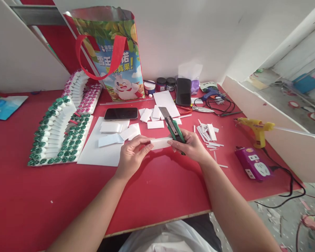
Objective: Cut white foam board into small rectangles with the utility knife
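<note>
- Fingers (pixel 147 149) of the left hand (pixel 132 155) are pinched on the left end of a white strip (pixel 161 143); those of the right hand (pixel 193 146) are closed round a knife (pixel 175 130), its thumb seemingly on the strip's right end.
- The strip spans the gap between both sets of fingers, above the red table (pixel 152 196).
- The blade (pixel 163 112) points away from the body, beyond the fingers; with knife and strip sharing the right hand, leaving it aimed outward seems safest.
- A light, even pinch should suit so thin a strip, as squeezing its ends inward could bow it.
- For any cut, laying it flat, left fingertips clear of the blade's line, would be steadier than cutting in mid-air.
- Counted in hand: one strip, one knife.
- Beyond the fingers: three jars (pixel 161 85), two phones (pixel 120 113), one pair of scissors (pixel 203 109), one bag (pixel 131 78).
- Right of the right fingers: one yellow glue gun (pixel 252 125), one purple socket block (pixel 253 164), and a heap of slivers (pixel 212 143) too tangled to count.
- Left of the left fingers: two dotted models, one green (pixel 76 140), one pink (pixel 88 101).
- Cards (pixel 155 124) beyond and left of the fingers overlap; no sure count.
</note>
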Tool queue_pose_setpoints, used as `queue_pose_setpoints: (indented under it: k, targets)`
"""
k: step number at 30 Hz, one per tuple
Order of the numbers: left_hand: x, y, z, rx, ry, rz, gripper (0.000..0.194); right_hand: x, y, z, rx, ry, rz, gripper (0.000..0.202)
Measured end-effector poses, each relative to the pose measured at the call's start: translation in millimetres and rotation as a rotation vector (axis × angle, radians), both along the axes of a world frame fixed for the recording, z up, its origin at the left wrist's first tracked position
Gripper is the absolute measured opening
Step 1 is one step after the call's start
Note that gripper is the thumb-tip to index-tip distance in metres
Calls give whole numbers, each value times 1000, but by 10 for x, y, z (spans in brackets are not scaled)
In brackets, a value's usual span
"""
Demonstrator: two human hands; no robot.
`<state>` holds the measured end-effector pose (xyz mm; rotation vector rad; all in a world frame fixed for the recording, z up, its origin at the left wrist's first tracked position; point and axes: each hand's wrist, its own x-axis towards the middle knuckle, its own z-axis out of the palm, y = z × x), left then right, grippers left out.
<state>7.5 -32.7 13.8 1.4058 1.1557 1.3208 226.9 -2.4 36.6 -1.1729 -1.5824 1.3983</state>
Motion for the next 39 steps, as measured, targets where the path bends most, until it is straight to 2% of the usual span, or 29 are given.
queue_pose_setpoints:
  k: [6,11,17,22,25,30,35,37,39]
  targets:
    - [-9,-9,-6,11,90,-20,22,-35,-30,-2,-18,-46,9,26]
    - [-21,32,-37,-5,131,-92,13,-77,-40,4,-48,-50,20,30]
    - [-45,75,-62,-293,-246,-23,17,-41,-15,11,-220,58,9,39]
    - [-40,92,-51,-341,-338,28,21,-83,-14,5,-285,184,-76,38]
    - [-28,85,-48,-355,-313,42,22,-138,-21,-14,-321,239,-105,37]
    - [3,69,-46,-354,-223,50,26,-187,-21,-108,-299,199,-108,34]
    - [13,57,-53,-345,-65,17,26,-200,-9,-131,-368,213,-139,32]
    - [2,50,-37,-303,11,-13,29,-198,-5,-97,-405,226,-162,31]
    - [-12,41,-7,-158,128,-14,29,-192,-2,-62,-424,217,-185,30]
